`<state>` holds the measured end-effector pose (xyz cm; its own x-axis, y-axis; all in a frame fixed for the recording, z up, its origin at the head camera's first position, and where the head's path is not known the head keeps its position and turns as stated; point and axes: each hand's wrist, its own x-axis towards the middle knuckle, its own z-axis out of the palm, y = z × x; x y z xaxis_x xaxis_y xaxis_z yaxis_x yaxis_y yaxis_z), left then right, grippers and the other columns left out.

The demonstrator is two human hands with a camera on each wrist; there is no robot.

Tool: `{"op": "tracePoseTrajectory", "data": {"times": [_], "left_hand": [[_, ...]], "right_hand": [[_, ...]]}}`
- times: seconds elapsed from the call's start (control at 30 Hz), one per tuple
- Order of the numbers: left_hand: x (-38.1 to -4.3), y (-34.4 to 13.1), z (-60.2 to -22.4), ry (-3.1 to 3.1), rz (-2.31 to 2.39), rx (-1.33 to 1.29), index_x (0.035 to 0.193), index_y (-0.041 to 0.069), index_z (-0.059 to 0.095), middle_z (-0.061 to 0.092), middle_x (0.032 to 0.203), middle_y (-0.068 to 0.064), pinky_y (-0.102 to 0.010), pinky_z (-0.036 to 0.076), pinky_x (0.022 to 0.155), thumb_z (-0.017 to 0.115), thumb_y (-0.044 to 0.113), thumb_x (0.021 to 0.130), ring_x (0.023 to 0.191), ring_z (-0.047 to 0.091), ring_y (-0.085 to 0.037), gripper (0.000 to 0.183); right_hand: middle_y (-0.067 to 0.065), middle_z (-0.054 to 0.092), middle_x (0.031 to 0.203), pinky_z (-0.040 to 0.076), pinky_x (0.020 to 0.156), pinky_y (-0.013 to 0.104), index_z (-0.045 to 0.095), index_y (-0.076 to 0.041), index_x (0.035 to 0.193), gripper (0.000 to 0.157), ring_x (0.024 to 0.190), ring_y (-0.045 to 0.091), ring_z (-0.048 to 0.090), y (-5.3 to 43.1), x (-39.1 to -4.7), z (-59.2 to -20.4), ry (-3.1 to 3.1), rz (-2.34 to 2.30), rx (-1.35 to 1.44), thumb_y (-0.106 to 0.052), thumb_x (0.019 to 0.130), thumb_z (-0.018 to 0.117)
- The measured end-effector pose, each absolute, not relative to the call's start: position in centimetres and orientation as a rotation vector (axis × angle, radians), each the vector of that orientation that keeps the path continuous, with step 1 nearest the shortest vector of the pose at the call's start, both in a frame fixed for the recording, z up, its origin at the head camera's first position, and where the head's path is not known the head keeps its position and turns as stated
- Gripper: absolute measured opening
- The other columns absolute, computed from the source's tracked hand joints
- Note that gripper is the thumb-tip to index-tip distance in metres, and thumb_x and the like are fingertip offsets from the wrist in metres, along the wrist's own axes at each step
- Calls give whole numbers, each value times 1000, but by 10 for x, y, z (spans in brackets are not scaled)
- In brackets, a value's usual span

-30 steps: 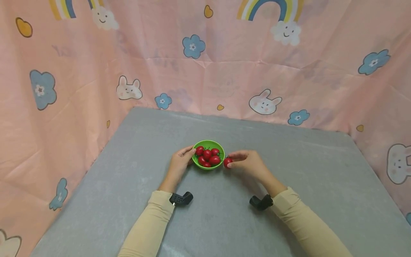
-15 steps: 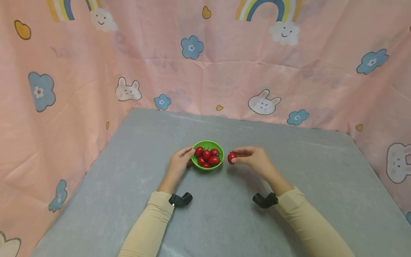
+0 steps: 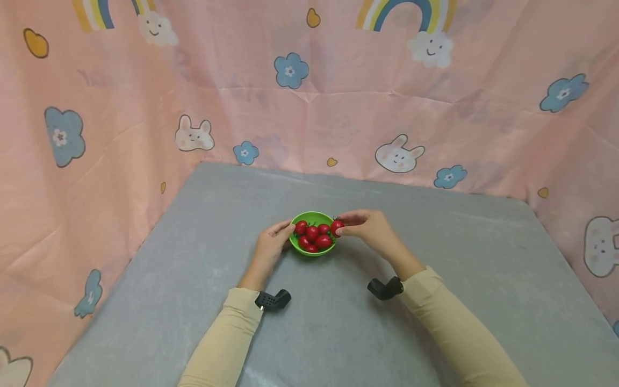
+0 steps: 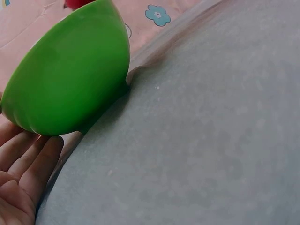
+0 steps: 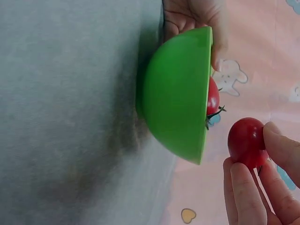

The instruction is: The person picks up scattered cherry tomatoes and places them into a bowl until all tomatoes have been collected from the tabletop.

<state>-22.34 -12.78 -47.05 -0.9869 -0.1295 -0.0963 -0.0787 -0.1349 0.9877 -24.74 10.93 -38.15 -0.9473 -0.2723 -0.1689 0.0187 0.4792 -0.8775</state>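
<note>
A green bowl [image 3: 311, 217] on the grey table holds several red cherry tomatoes [image 3: 312, 233] with green stems. My left hand [image 3: 270, 250] grips its left side, thumb over the rim and fingers [image 4: 40, 164] against the lower wall in the left wrist view. Between the thumb and fingertips of my right hand [image 3: 372, 232], one cherry tomato [image 5: 246, 142] is pinched. From the head it overlaps the bowl's right rim; the right wrist view shows it raised beyond the rim, apart from the bowl wall [image 5: 176, 93].
The grey tabletop [image 3: 203, 322] stretches around both arms. Behind it and along the sides hangs a pink curtain [image 3: 338, 123] printed with rabbits, flowers and rainbows. Black wrist devices [image 3: 273, 300] are strapped on both wrists.
My right hand first drew the tomato slightly right of the bowl, then brought it left and farther from me to the rim. My left hand and the bowl have stayed put.
</note>
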Motion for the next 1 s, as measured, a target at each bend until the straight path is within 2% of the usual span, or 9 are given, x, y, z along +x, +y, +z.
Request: {"op": "tracePoseTrajectory", "data": {"times": [0.37,0.57,0.83,1.0], "left_hand": [[-223,-128,-471,-2074,-2308,232,130,1,64,65,132,-19,-17,57,81,64,21,98,101,67,-6,38],[-224,-128,-471,-2065,-2315,246,129,2,65,67,130,-16,-18,57,81,65,22,97,98,68,-4,38],[-224,-129,-471,-2032,-2340,242,129,-1,64,65,131,-20,-16,56,79,63,17,98,95,67,-2,36],[-222,-128,-469,-2054,-2312,240,128,-1,65,66,129,-20,-16,56,78,64,19,97,94,67,-3,37]], "right_hand": [[11,75,114,55,98,42,72,-7,120,39,112,23,67,87,-260,-380,2512,-1342,-289,-18,83,80],[13,74,117,54,99,44,71,-6,121,39,118,27,64,80,-262,-379,2577,-1238,-348,-16,84,79],[13,73,118,54,99,44,71,-6,122,39,118,29,63,72,-264,-379,2641,-1085,-394,-14,85,79],[13,71,124,53,102,45,67,-5,128,44,122,30,62,73,-261,-381,2630,-1099,-392,-15,86,77]]}}
